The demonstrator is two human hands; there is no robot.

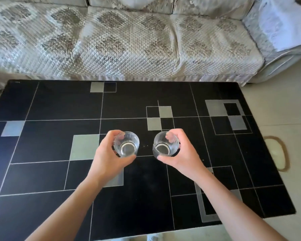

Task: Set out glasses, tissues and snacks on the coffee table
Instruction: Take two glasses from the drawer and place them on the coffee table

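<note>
Two clear glasses up over the middle of the black coffee table (47,105), one in each hand, side by side with a small gap of dark tabletop between them. Left hand (108,159) curled round the left glass (127,145), thumb along the near side, fingers wrapped over the far rim and showing through the ribbed wall. Right hand (182,153) clamped on the right glass (164,145) the same way, thumb on the near side, fingertips hooked over the far rim. Both glasses upright, open mouths facing the camera, round bases showing through the bottoms, nothing inside either. Hard to tell whether the bases are touching the tabletop or held just above it. Both placed nearer the front edge than the back edge, about halfway between the left and right edges. Bare forearms coming in from the near edge, one from each lower corner. Tabletop patterned with thin white lines and grey squares. Beyond the back edge, a sofa (129,40) under a quilted pale cover with grey diamond motifs. Off the right edge, pale floor (295,105) with a brown-rimmed oval mark (276,152) on it.
</note>
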